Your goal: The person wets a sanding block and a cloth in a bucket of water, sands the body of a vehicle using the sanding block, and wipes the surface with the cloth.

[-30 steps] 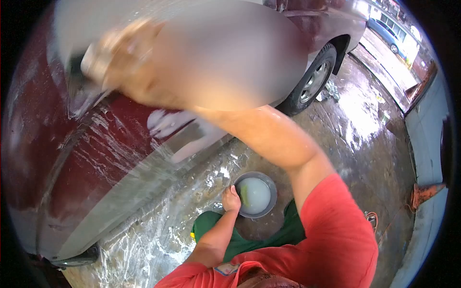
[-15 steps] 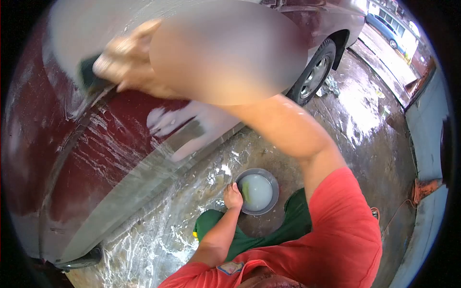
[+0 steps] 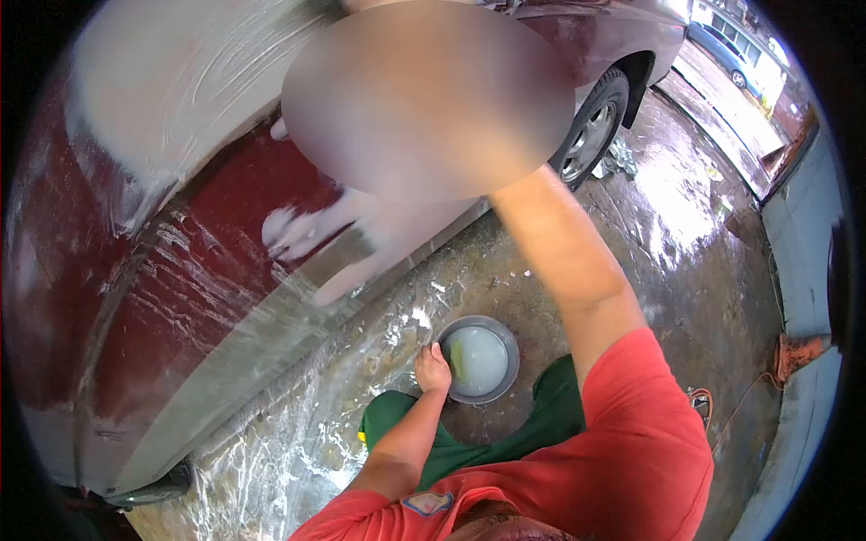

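Note:
My left hand (image 3: 433, 368) grips the left rim of a round grey basin (image 3: 513, 362) on the wet floor. Cloudy whitish water (image 3: 485, 361) fills it, with something yellow-green (image 3: 456, 361) along its left side. My right arm (image 3: 577, 261) stretches up across the side of a dark red car (image 3: 225, 216). A blurred patch and the top edge hide most of my right hand (image 3: 363, 4). Beside it shows the edge of a dark pad (image 3: 332, 7), against a pale grey area (image 3: 194, 81) with curved wet streaks.
A car wheel (image 3: 591, 135) stands at upper right, with crumpled plastic (image 3: 619, 159) beside it. My knees in green trousers (image 3: 561, 397) flank the basin. At far right are a bluish panel (image 3: 803, 252) and an orange cord (image 3: 744, 389). Another car (image 3: 722, 52) is parked beyond.
My right hand has swept up and to the right over the car's side with the dark pad, mostly out of sight now. My left hand stays on the basin.

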`<state>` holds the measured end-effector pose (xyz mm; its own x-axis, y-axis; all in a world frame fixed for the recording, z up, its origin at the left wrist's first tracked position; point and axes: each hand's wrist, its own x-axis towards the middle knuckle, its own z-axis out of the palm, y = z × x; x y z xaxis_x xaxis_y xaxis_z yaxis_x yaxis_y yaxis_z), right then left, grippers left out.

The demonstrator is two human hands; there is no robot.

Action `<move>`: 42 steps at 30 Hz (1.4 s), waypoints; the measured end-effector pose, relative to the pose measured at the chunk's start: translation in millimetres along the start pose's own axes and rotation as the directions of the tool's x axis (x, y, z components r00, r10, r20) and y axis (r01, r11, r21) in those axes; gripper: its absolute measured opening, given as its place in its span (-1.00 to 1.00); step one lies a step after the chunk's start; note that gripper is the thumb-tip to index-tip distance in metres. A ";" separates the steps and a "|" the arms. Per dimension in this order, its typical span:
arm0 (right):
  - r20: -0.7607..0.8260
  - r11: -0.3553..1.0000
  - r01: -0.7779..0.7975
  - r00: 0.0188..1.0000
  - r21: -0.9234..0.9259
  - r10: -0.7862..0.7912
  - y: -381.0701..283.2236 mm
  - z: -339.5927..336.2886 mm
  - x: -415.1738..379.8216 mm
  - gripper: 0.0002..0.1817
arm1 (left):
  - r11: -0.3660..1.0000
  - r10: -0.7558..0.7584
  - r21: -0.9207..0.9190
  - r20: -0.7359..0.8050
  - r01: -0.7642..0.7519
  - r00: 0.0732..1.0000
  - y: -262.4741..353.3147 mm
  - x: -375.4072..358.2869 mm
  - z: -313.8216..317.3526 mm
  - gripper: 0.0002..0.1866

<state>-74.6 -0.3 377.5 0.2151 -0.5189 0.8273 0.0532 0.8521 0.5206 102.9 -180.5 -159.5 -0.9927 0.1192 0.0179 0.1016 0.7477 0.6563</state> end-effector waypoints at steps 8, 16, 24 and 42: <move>-0.008 0.864 -0.350 0.926 0.363 0.378 -117.6 -15.8 56.7 -0.59 | 1.000 0.028 -0.003 -0.015 -0.028 1.000 -1.6 2.0 5.5 -0.54; 0.213 0.418 -0.854 0.490 0.309 0.845 19.7 -26.0 0.1 -0.34 | 0.999 0.048 -0.002 -0.036 -0.048 0.998 -9.8 1.1 10.4 -0.54; 0.014 0.887 -0.288 0.953 0.361 0.303 -103.2 -22.0 32.8 -0.50 | 1.000 0.005 0.006 -0.031 -0.005 1.000 -2.1 -2.9 4.9 -0.56; 0.578 0.252 -0.691 -0.288 -0.677 0.764 -81.7 -539.5 -351.7 -0.40 | 0.614 0.693 0.220 0.310 -0.758 0.651 12.6 -9.9 -12.5 -0.33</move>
<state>371.5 149.3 -69.8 -0.5848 0.7609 0.2811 0.5251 0.6192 -0.5838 113.2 -180.4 -142.0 -0.5558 0.7983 0.2322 0.8292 0.5124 0.2232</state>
